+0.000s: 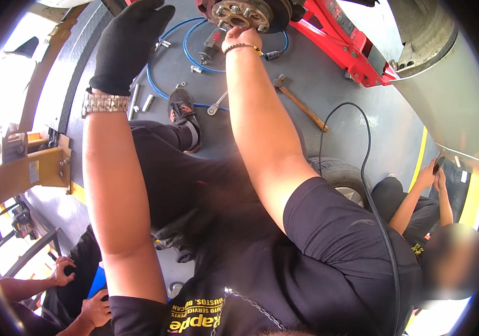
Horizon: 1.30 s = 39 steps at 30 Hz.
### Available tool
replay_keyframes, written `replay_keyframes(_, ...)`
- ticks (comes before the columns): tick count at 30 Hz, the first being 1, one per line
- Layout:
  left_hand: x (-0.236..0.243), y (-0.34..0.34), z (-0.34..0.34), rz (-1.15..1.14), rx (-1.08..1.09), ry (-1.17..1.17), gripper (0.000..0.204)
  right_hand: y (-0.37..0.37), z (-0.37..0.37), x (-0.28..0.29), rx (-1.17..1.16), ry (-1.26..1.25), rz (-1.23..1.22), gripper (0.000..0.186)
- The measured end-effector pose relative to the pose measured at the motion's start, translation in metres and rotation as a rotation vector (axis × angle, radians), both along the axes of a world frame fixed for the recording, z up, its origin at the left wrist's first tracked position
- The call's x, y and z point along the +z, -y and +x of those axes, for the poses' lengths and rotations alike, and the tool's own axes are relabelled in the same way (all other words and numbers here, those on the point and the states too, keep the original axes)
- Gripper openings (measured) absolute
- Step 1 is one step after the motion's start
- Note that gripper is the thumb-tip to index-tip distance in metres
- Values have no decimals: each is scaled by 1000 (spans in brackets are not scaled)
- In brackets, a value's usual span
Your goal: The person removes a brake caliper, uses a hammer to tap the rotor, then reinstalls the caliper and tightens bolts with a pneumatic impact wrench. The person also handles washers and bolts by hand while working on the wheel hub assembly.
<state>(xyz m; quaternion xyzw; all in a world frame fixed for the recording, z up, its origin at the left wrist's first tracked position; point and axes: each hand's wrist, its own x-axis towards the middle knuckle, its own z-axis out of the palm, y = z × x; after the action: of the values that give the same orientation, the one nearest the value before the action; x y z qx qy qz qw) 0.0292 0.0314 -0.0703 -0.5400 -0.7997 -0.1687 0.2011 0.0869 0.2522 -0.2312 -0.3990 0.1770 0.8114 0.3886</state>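
A rusty wheel hub [250,10] with several studs is at the top centre. My bare right hand [242,39] reaches up to its lower edge, fingers curled together against it; whatever is in them, if anything, is hidden. To the left, my left hand [130,47] wears a black glove. Its thumb stands apart from the fingers, which reach the top of the picture, and nothing shows in its grasp. On the floor just left of my right hand lies an air tool [212,46], with a blue hose [148,73] looped around it.
A red floor jack [351,47] stands at the upper right. A hammer [301,103], a ratchet [216,105] and a socket [148,103] lie on the floor. Beside my right side is a tire [337,168]. Other people crouch or sit at lower left and right; a black cable [367,140] loops past my arm.
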Motion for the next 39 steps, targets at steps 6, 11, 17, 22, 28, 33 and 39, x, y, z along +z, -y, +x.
replay_keyframes(6, -12, 2, -19, -63, -201, -197, 42, 2, 1, -11, 71, 45, 105, 34)
replay_keyframes(11, 29, -7, 34, 216, 130, 591, 32, -14, -2, -5, 72, 60, -63, 26)
replay_keyframes(17, 33, 7, 27, 150, 94, 389, 30, -24, -9, -13, 27, 106, -71, 29)
replay_keyframes(22, 40, 23, 24, 279, 231, 722, 27, -32, -11, -11, 114, 183, -61, 30)
replay_keyframes(28, 42, 35, 14, 419, 202, 882, 28, -33, -3, -17, 165, 173, -55, 19)
replay_keyframes(33, 51, 42, 25, 465, 128, 823, 31, -34, 13, -17, 252, 183, 212, 20)
replay_keyframes(39, 57, 58, 27, 538, 184, 917, 35, -21, 16, -34, 256, 244, 405, 19)
